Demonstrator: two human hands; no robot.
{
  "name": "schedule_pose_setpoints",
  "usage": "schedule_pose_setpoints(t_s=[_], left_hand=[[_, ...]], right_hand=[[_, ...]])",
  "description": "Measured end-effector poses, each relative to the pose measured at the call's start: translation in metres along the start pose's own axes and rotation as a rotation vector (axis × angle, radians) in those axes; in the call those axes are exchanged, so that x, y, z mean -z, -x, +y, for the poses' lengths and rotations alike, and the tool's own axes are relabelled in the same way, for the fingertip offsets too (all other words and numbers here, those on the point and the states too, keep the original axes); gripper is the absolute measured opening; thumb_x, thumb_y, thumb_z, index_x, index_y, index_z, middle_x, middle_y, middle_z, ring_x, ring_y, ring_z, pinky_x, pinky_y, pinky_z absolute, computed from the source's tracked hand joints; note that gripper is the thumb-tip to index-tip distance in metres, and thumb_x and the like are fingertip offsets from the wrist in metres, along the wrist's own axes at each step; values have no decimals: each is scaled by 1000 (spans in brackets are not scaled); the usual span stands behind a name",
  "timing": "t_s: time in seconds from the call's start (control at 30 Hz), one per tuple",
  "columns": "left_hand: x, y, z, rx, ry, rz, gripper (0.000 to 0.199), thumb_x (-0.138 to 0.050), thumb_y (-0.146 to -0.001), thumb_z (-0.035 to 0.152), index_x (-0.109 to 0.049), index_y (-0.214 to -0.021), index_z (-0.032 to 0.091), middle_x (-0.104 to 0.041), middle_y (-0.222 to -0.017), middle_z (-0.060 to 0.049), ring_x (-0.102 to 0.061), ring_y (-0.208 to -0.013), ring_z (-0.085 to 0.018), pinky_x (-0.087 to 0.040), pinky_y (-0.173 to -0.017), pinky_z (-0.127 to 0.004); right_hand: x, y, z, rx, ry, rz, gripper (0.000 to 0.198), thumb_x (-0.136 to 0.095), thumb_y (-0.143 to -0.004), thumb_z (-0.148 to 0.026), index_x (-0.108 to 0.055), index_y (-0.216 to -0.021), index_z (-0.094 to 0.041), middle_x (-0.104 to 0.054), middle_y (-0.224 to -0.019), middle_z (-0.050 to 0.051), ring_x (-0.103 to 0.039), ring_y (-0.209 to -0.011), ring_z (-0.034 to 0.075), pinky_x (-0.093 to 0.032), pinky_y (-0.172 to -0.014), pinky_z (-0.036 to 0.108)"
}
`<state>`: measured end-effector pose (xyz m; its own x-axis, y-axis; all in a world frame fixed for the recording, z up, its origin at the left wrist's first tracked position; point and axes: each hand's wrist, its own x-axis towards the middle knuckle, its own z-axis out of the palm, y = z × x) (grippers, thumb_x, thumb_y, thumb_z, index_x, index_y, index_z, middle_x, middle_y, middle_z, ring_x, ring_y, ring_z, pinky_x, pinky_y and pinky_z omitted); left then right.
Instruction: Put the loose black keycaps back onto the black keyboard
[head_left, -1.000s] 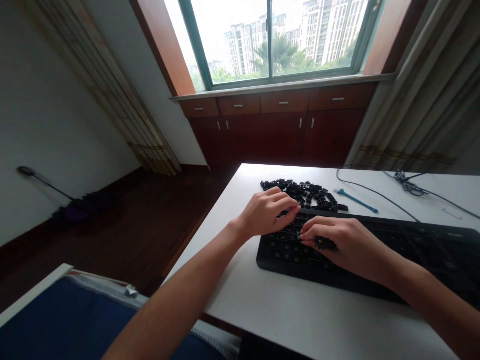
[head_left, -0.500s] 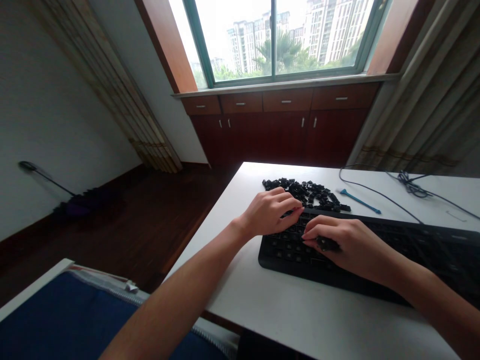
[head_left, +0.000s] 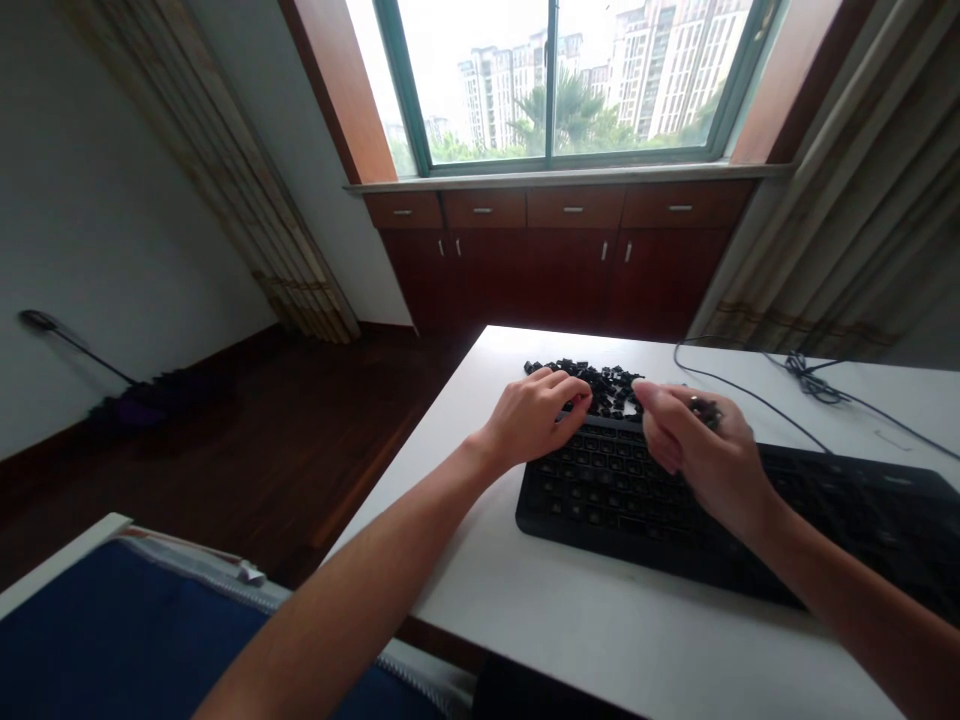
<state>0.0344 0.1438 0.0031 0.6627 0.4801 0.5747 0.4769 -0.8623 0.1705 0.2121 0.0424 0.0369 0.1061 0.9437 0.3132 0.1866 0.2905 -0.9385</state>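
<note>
A black keyboard (head_left: 600, 505) lies on the white table, its bare key sockets showing on the left side. Behind its upper left edge is a heap of loose black keycaps (head_left: 611, 385). My left hand (head_left: 536, 415) rests at the keyboard's upper left corner beside the heap, fingers curled and thumb bent in; anything in its fingertips is too small to make out. Over the keyboard's back edge, my right hand (head_left: 709, 455) is closed, turned partly sideways, around a small dark, shiny object (head_left: 705, 411) whose kind I cannot tell.
The white table (head_left: 540, 590) has a near left edge close to my left forearm. A black cable (head_left: 817, 385) lies coiled at the back right. A dark blue zipped surface (head_left: 135, 630) is at lower left, with cabinets (head_left: 570, 270) beneath the window.
My right hand has lifted off the key sockets and moved back toward the keycap heap, turning over. It now covers the blue tool. My left hand has shifted slightly left.
</note>
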Motion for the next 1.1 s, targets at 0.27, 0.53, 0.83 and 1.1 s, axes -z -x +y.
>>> schedule_pose_setpoints(t_s=[0.27,0.53,0.83,1.1], left_hand=[[-4,1,-10,152,-87,17,16,-53,-94,26,-63,-105,21,-66,-107,-6,-57,-102,-23,-53,-83,-35],[-4,0,-12,173,-84,-27,18,-53,-93,27,-65,-106,22,-64,-111,-6,-56,-105,-25,-54,-87,-38],[3,4,-41,278,-272,-75,23,-48,-97,23,-64,-114,20,-65,-110,-8,-58,-104,-25,-52,-90,-37],[-4,10,-53,296,-259,-117,23,-49,-97,26,-65,-113,20,-66,-109,-9,-60,-104,-24,-52,-88,-36]], right_hand=[[-39,-5,-19,172,-345,-90,53,-54,-94,-39,-37,-48,-20,-34,-43,-6,-29,-39,6,-22,-40,27],[-46,-6,3,129,-273,-174,54,-53,-95,-43,-38,-48,-21,-35,-42,-6,-30,-39,6,-22,-40,26],[-14,-12,13,74,0,-213,48,-57,-93,-44,-39,-55,-20,-35,-48,-7,-29,-44,6,-21,-43,26],[18,24,12,482,833,-470,18,-51,-96,-30,-67,-95,-22,-63,-85,2,-58,-68,11,-41,-62,27]])
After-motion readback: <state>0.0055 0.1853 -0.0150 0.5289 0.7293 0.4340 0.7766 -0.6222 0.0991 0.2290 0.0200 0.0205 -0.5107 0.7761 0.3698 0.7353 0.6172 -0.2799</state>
